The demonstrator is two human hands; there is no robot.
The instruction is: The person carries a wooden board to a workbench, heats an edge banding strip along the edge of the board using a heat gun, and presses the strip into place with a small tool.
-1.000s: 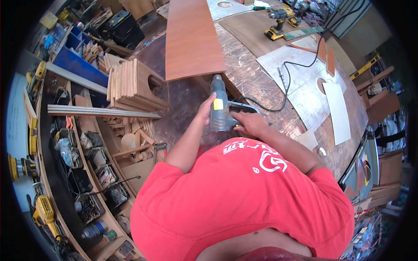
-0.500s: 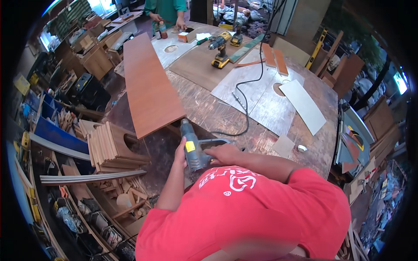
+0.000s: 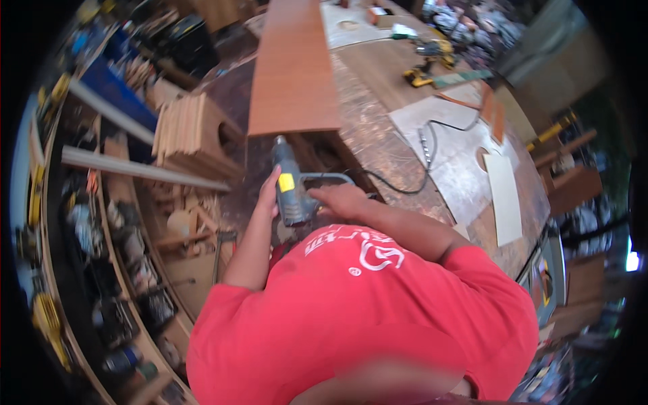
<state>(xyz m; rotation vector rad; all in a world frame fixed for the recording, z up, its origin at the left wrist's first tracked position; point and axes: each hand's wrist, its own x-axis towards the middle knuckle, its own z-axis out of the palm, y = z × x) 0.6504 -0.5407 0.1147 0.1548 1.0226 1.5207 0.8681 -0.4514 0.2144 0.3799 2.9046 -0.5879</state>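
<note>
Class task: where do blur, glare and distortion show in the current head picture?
Head view: blur smears the yellow tool at lower left, while the grey tool looks clearer; head view: pale glare marks the silvery sheet; head view: the shelf bows along the picture's left rim.

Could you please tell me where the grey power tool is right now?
In the head view, the grey power tool is slightly left of centre, between the left grip and right grip, with its nozzle near the reddish-brown board.
</note>
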